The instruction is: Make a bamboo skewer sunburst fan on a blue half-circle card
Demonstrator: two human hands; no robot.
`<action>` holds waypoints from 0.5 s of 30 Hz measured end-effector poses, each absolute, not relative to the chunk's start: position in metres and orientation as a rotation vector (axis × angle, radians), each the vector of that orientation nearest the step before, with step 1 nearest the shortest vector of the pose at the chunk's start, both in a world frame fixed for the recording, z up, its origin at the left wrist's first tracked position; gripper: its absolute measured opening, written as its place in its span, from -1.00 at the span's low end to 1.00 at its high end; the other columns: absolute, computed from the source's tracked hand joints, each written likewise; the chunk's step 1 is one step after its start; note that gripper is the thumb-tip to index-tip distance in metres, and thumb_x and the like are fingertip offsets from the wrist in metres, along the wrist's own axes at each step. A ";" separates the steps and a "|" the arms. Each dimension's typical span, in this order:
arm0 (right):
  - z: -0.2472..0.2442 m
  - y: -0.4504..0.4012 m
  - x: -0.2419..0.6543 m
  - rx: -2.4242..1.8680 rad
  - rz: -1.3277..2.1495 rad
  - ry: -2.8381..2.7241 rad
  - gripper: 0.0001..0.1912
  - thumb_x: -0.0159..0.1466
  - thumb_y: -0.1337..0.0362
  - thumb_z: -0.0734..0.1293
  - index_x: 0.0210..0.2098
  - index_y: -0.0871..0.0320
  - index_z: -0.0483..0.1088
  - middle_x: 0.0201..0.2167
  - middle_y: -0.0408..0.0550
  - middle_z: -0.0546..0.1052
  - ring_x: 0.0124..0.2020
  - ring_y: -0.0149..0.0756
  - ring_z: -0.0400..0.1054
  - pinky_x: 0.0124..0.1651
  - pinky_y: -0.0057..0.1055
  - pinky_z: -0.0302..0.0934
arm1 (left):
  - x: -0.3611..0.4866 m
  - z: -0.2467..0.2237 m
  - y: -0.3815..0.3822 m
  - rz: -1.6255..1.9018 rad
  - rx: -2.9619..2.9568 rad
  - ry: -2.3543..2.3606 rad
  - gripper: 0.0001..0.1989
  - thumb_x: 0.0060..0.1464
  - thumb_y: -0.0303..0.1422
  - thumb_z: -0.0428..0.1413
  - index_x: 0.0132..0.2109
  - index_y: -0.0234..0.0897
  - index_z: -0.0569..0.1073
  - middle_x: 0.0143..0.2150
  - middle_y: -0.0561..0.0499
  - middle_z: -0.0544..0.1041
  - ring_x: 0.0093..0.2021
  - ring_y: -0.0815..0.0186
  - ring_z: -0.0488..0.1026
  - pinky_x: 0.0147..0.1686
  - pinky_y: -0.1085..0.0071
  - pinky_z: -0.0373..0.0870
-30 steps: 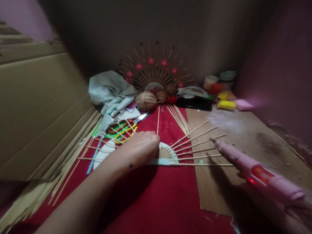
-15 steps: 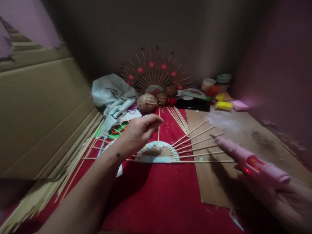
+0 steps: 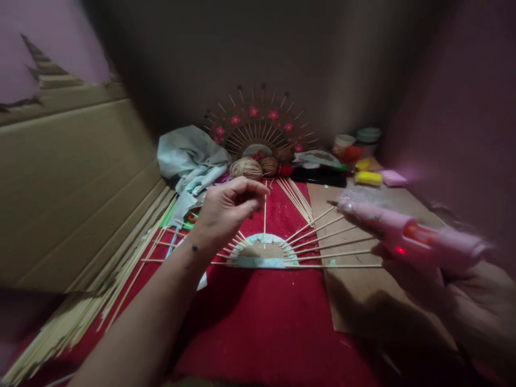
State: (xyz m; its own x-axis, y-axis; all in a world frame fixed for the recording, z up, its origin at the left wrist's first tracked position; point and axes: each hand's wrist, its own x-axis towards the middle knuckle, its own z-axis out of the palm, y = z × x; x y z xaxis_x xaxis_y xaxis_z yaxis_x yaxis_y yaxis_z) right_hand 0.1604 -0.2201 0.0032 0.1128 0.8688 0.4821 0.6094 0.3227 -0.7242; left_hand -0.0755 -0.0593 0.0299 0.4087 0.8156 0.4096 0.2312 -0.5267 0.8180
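My left hand (image 3: 231, 207) hovers over the left part of a half-round cardboard piece (image 3: 262, 251) edged in pale blue, with thin sticks fanning out from it. Its thumb and forefinger are bent toward each other near the top of the upright middle stick (image 3: 265, 215); what they hold, if anything, is too small to make out. At the right, my right hand (image 3: 455, 295) is wrapped round a pink glue gun (image 3: 407, 234) with a lit red light. The gun's dark nozzle points left, near the ends of the right-hand sticks.
Long sticks (image 3: 116, 279) lie along a cardboard wall (image 3: 80, 188) on the left. Behind stand a flowered stick fan (image 3: 253, 113), yarn balls (image 3: 246, 168), a crumpled cloth (image 3: 191, 153) and cups (image 3: 343, 144). A cardboard sheet (image 3: 355, 301) covers part of the red cloth (image 3: 266, 322).
The glue gun in my right hand has moved left and up, with its nozzle closer to the middle. My left hand has risen slightly. The view has shifted a little.
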 end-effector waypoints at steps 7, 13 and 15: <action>0.034 -0.187 0.148 -1.376 0.290 -1.713 -0.60 0.29 0.20 0.22 0.12 -0.11 0.36 0.13 -0.18 0.42 0.16 -0.08 0.29 0.22 -0.08 0.18 | -0.076 0.026 -0.048 1.004 1.990 0.980 -0.82 -0.07 -0.52 0.07 -0.31 -0.28 0.53 -0.43 0.09 0.49 -0.50 0.47 0.35 -0.47 0.50 0.34; 0.026 -0.182 0.153 -1.423 0.268 -1.672 -0.59 0.26 0.21 0.24 0.11 -0.05 0.39 0.09 -0.11 0.46 0.13 0.02 0.31 0.17 -0.02 0.25 | -0.075 0.018 -0.046 0.934 1.995 1.037 -0.84 -0.05 -0.48 0.06 -0.28 -0.34 0.50 -0.51 0.10 0.42 -0.53 0.47 0.29 -0.50 0.50 0.25; 0.021 -0.181 0.158 -1.429 0.341 -1.574 -0.57 0.26 0.22 0.24 0.12 -0.01 0.37 0.09 -0.07 0.46 0.15 0.05 0.28 0.16 0.00 0.26 | -0.071 0.017 -0.044 0.857 1.994 1.056 -0.84 -0.04 -0.46 0.06 -0.28 -0.35 0.49 -0.53 0.10 0.41 -0.54 0.47 0.27 -0.52 0.50 0.22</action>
